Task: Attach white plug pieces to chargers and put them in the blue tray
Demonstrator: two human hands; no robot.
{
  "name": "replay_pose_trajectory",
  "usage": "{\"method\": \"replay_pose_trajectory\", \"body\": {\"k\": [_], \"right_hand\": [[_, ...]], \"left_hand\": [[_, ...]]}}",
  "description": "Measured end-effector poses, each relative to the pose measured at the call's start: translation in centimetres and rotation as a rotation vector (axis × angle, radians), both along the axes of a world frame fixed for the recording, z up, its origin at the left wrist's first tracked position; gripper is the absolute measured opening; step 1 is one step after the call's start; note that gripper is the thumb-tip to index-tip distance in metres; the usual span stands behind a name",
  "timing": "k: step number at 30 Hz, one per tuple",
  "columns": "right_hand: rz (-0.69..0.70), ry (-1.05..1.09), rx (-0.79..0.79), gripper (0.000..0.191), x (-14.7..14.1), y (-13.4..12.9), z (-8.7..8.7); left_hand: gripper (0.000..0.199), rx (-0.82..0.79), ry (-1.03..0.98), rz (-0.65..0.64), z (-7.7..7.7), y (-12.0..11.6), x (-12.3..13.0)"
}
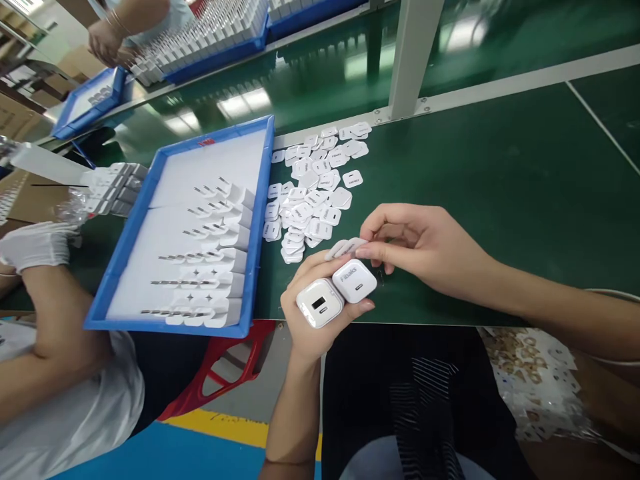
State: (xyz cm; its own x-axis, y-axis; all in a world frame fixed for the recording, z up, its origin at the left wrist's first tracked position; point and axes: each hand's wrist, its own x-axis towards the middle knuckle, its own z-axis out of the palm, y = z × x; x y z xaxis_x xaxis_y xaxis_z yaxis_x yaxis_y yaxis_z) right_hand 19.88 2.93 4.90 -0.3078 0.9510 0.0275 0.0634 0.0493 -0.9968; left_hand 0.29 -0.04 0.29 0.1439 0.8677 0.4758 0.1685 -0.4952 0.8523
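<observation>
My left hand (pixel 311 320) is wrapped round two white charger blocks side by side. The left block (pixel 320 303) shows a dark rectangular port and a small slot; the right block (pixel 355 281) has a printed face with one slot. Several thin white face plates (pixel 345 249) are fanned out at the top of my left fingers. My right hand (pixel 425 250) pinches the right edge of these plates between thumb and index finger. Left of my hands, a loose pile of white printed plates (pixel 310 193) lies on the green table.
A blue-rimmed tray (pixel 255 253) holds rows of white chargers with metal pins. Beyond a metal post (pixel 413 60) stand more blue trays (pixel 220 60). A co-worker's gloved hand (pixel 40 245) is at the left, and another person's hand (pixel 106 41) at the top left.
</observation>
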Motion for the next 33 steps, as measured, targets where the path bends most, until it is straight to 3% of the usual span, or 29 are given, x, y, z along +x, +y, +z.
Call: {"method": "replay_pose_trajectory", "body": {"k": [4,6,11,14,23,33], "right_hand": [[-0.140,-0.163,0.180,0.017,0.9,0.5,0.8],[-0.174,-0.117,0.158,0.019,1.2,0.5,1.5],[0.120,0.089,-0.244,0.032,0.6,-0.5,2.6],[0.193,0.101,-0.358,0.036,-0.2,-1.2,2.3],[0.229,0.037,-0.262,0.044,-0.7,-1.6,2.5],[0.220,0.011,-0.295,0.046,-0.4,-1.6,2.1]], "left_hand": [[0.053,-0.008,0.028,0.058,0.4,-0.1,0.6],[0.052,0.021,0.052,0.119,0.5,-0.2,1.1],[0.042,0.134,0.093,0.156,0.3,-0.3,1.8],[0.038,0.145,0.118,0.135,0.1,-0.3,1.9],[0.033,0.126,0.142,0.098,0.0,-0.4,2.1],[0.034,0.115,0.118,0.047,-0.1,-0.3,2.0]]}}
